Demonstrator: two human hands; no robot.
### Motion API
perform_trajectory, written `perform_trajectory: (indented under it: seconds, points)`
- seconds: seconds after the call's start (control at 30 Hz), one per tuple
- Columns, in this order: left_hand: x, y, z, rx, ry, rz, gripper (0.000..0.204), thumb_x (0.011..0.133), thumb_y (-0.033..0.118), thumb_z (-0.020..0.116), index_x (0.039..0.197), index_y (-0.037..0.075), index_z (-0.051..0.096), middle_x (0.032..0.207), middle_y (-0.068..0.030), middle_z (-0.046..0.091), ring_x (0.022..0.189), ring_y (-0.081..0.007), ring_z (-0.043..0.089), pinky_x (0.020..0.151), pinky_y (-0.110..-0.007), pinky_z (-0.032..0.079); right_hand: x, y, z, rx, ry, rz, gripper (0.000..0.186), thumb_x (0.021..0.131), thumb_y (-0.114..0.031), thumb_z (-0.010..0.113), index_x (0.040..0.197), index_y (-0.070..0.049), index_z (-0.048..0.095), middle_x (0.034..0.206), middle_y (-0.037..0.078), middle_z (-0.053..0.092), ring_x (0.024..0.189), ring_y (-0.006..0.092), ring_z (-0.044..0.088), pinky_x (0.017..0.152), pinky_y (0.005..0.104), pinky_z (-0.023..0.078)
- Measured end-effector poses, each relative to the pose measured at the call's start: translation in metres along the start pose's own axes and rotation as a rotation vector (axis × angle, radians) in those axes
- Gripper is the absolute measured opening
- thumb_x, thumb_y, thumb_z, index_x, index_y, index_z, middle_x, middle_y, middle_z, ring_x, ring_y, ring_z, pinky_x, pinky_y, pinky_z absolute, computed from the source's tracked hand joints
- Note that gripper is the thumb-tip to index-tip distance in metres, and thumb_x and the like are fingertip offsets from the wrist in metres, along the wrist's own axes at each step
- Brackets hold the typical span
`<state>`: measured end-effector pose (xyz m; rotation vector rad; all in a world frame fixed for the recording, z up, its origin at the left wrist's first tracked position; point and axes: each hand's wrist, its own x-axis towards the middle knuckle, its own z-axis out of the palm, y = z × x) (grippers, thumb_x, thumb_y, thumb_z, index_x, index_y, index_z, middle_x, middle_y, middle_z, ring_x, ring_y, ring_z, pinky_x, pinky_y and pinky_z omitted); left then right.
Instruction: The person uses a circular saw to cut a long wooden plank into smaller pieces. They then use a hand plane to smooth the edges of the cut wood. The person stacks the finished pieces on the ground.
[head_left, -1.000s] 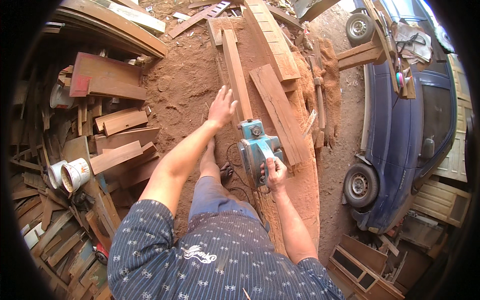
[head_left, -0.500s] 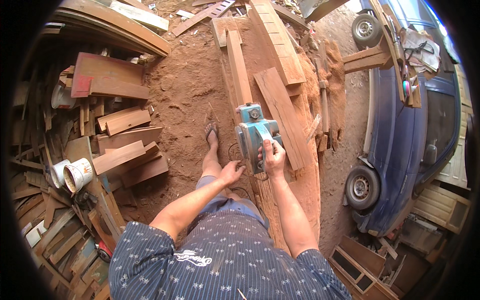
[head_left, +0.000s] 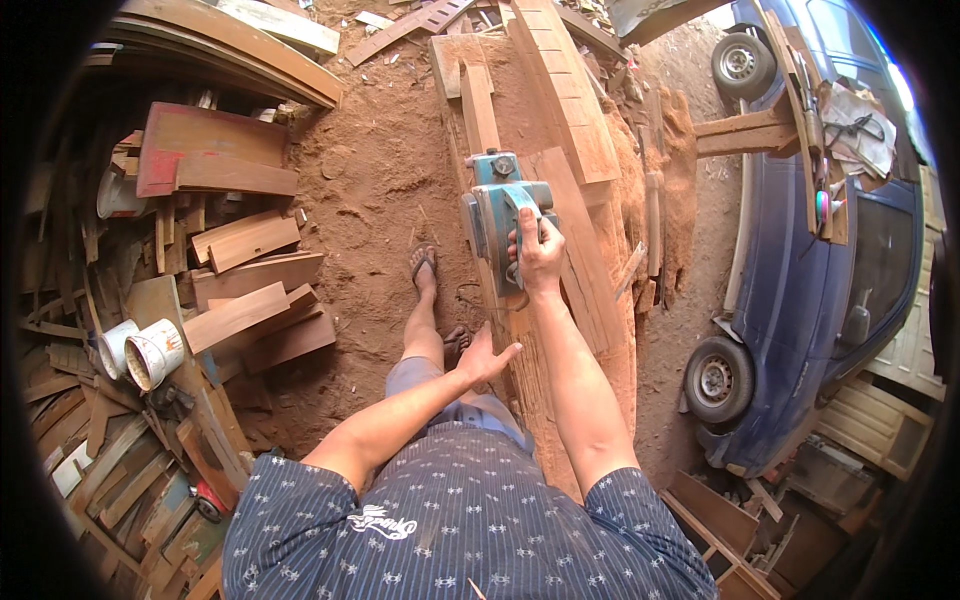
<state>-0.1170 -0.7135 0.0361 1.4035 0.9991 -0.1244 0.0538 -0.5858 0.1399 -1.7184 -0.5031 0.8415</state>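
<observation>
My right hand is wrapped round the handle of a teal electric planer. The planer sits on a narrow wooden strip, whose far part shows beyond the tool. My left hand holds nothing; its fingers are stretched and the thumb is spread, close to the left edge of the long wooden bench. Right of the planer lies a wide brown board. A dark cord hangs by the planer's left side.
A notched beam lies at the bench's far end. Sawdust covers the ground on the left, beside stacked boards and white buckets. A blue vehicle stands on the right. My sandalled foot is left of the bench.
The planer, with my right hand on it, has moved forward along the strip. My left hand has shifted right and nearer to me, and its fingers have stretched out.
</observation>
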Motion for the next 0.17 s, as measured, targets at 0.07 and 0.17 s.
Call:
perform_trajectory:
  seconds: [0.07, 0.17]
  points:
    - [0.015, -0.014, 0.014, -0.065, -0.035, 0.008, 0.112, 0.087, 0.069, 0.061, 0.155, -0.011, 0.019, 0.156, -0.0358, 0.031, 0.149, -0.0428, 0.03, 0.123, -0.042, 0.026, 0.016, -0.004, 0.008, -0.014, -0.029, -0.005, 0.054, 0.098, -0.053, 0.064, 0.08, -0.002, 0.063, 0.067, 0.004, 0.061, 0.052, 0.009, 0.056, 0.047, 0.025, 0.046]
    - [0.013, 0.027, -0.001, -0.085, -0.037, -0.154, 0.112, 0.09, 0.069, 0.057, 0.157, -0.01, 0.014, 0.158, -0.0353, 0.029, 0.149, -0.0429, 0.029, 0.123, -0.043, 0.025, 0.041, -0.003, 0.019, -0.015, -0.009, 0.006, 0.054, 0.097, -0.053, 0.065, 0.082, -0.001, 0.064, 0.067, 0.004, 0.061, 0.051, 0.0097, 0.056, 0.046, 0.0251, 0.046]
